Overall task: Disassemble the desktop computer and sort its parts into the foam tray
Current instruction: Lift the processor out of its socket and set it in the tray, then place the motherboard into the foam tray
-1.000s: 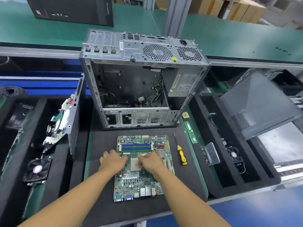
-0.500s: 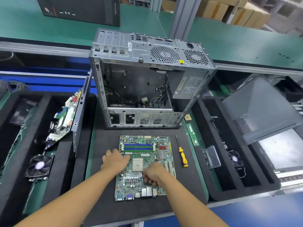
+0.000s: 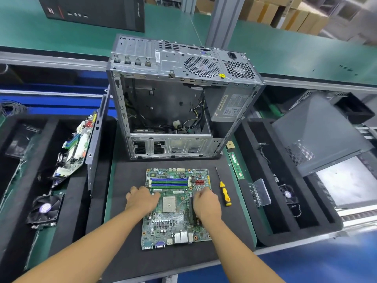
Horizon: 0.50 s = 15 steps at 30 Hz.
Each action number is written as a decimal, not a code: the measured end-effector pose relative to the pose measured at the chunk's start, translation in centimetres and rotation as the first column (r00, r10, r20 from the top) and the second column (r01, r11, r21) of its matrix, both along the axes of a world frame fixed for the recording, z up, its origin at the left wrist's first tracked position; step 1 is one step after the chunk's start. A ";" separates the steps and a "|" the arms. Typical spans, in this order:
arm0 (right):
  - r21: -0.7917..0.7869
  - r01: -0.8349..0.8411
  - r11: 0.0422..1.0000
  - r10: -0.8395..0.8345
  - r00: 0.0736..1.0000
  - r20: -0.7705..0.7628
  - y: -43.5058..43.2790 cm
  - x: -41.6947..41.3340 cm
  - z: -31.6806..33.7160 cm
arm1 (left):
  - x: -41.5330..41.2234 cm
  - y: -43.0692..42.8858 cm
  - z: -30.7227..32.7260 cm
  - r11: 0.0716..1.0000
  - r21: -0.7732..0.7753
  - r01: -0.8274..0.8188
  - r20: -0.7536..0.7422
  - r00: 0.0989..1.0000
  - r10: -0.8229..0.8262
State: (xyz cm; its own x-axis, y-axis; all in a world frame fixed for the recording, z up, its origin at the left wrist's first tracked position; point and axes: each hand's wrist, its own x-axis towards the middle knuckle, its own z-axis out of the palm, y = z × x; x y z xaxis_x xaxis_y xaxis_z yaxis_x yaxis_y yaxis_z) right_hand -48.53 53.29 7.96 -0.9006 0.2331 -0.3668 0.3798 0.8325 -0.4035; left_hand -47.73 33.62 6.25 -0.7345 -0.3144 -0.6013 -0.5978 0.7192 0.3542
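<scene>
Mobo (image 3: 173, 221) out of the case, flat on black foam mat (image 3: 126, 252), component side up: blue RAM slots at far end, bare CPU socket mid, I/O ports at near edge. Grey metal chassis (image 3: 163, 107) stands just behind it, open side fwd, rear panel w/ fan grilles on top, PSU (image 3: 230, 107) in its R corner, loose cables inside. Foam tray (image 3: 295, 235) to the R holds a small fan (image 3: 287, 195); RAM stick (image 3: 236, 165) lies btwn mat & tray.

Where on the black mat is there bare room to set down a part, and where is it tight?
Widest bare patch: mat left of the motherboard, out to the mat's left edge, past the left hand. A thin strip lies between motherboard and chassis. Right side is tight: the screwdriver lies close beside the right hand.
</scene>
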 end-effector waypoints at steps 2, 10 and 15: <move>0.118 0.014 0.993 -0.011 1.000 -0.026 1.8 -0.4 0.2 | -0.2 0.4 0.2 0.999 0.020 -0.027 -0.004 1.000 0.027; 0.028 0.153 0.988 -0.156 0.961 0.228 3.7 -1.4 -0.5 | -0.4 -0.5 -1.0 0.930 0.253 -0.268 -0.091 0.950 0.299; -0.053 0.171 0.984 -0.156 0.965 0.209 3.9 -1.9 -0.9 | -0.1 -2.2 -2.4 0.733 0.457 -0.503 -0.011 0.821 0.570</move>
